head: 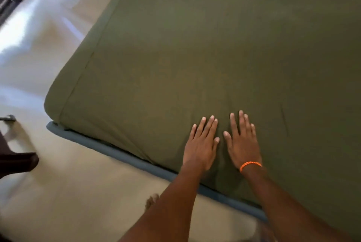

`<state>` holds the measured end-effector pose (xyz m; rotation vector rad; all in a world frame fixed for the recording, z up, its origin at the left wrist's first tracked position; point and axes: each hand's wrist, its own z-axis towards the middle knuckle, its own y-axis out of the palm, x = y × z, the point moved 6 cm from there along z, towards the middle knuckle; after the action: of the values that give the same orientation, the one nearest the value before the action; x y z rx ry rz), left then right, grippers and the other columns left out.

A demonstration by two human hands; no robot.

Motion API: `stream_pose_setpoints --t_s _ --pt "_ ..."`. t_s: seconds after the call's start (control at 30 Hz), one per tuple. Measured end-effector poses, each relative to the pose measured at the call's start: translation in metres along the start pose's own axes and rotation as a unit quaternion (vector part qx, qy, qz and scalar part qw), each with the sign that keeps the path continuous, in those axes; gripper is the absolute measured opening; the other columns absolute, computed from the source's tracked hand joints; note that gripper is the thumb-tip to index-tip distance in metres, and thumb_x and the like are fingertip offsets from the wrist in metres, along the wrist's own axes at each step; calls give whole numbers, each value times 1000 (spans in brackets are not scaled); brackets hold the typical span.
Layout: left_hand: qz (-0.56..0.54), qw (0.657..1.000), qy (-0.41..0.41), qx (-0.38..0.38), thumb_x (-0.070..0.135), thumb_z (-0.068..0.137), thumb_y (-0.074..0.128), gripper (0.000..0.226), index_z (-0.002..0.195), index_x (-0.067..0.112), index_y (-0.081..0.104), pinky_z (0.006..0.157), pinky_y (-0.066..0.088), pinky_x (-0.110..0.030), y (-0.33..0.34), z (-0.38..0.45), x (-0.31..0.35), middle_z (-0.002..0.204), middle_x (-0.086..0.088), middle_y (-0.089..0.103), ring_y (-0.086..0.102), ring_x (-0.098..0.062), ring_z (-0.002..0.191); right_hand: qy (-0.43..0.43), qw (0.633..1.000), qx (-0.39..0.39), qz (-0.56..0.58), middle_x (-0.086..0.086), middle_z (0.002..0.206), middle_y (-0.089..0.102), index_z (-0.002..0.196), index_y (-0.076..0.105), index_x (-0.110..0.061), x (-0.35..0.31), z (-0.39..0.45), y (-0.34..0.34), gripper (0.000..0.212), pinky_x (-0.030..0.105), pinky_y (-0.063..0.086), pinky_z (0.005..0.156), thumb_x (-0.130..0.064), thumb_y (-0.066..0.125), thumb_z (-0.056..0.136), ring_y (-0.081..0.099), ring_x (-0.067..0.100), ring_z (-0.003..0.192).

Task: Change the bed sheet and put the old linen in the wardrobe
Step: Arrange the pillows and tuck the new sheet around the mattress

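1. On the bed, an olive-green sheet [214,46] covers the mattress, stretched over the near corner at the left.
2. Left hand [201,144] lies flat on the sheet near the bed's edge, fingers [208,126] straight and slightly spread, holding nothing.
3. Right hand [243,144] rests flat just beside it, fingers straight, thumbs nearly meeting; an orange wristband [250,165] circles its wrist.
4. Small creases gather in the sheet around the hands.
5. Under the mattress a blue bed base [121,153] shows along the edge, above a pale floor [78,193].
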<state>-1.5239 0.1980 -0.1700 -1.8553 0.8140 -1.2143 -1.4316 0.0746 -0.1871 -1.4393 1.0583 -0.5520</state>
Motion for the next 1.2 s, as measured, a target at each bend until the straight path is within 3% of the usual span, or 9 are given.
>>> stream_pose_setpoints --t_s 0.13,0.6,0.67,0.73,0.83,0.9,1.0,1.07,1.2 --pt "82 993 32 74 35 114 28 60 169 25 9 132 10 -41 -11 -40 -99 176 12 1 -5 -10 162 -40 998 32 -46 9 174 4 166 11 -9 -119 -2 49 67 46 15 129 -41 21 108 3 21 161" --pt "76 964 -200 157 33 112 22 63 169 16 1 131 17 -47 -83 -152 -294 177 2 -4 -5 -17 163 -227 973 -31 -11 1 175 -7 167 0 -15 -386 -8 108 65 46 9 130 -35 24 109 -8 16 160" --pt "65 962 -212 161 32 111 31 66 169 16 4 131 18 -45 -91 -153 -303 177 2 0 -2 -16 163 -277 960 -44 12 -3 175 0 167 9 -19 -402 -7 108 63 43 10 130 -31 27 107 -4 13 160" --pt "15 956 -214 202 27 111 44 60 167 17 24 126 29 -41 -105 -148 -300 174 3 22 15 -16 161 -290 948 -67 112 -8 172 22 163 29 -22 -411 -5 102 58 39 15 130 -25 32 105 13 9 159" --pt "-137 895 -258 336 25 107 56 27 132 25 66 95 51 -34 -141 -143 -303 135 14 63 51 -12 129 -140 929 -38 342 -6 134 66 130 68 -22 -412 7 82 36 40 46 108 -22 48 100 57 16 126" --pt "-156 848 -346 369 28 103 61 8 110 26 64 76 50 -38 -160 -140 -316 115 12 62 58 -17 109 -75 953 6 295 -2 116 64 116 66 -21 -420 11 71 21 41 52 81 -29 55 100 63 24 103" --pt "-154 794 -509 295 47 101 60 34 110 17 48 71 41 -40 -166 -136 -348 112 -5 62 64 -36 98 -82 989 -8 121 3 115 60 119 53 -19 -436 13 70 34 37 38 66 -46 60 99 60 27 104" --pt "-135 799 -535 239 50 103 55 37 109 14 49 72 40 -42 -166 -133 -363 109 -12 65 63 -41 95 -131 990 -30 37 4 114 62 121 52 -19 -450 14 78 36 37 36 64 -48 57 100 61 28 107" --pt "-109 839 -471 250 35 107 49 27 89 16 56 67 38 -39 -172 -132 -377 82 -8 57 53 -30 77 -225 973 -30 -51 1 97 69 103 53 -23 -468 16 90 8 35 34 57 -26 60 100 71 27 90"
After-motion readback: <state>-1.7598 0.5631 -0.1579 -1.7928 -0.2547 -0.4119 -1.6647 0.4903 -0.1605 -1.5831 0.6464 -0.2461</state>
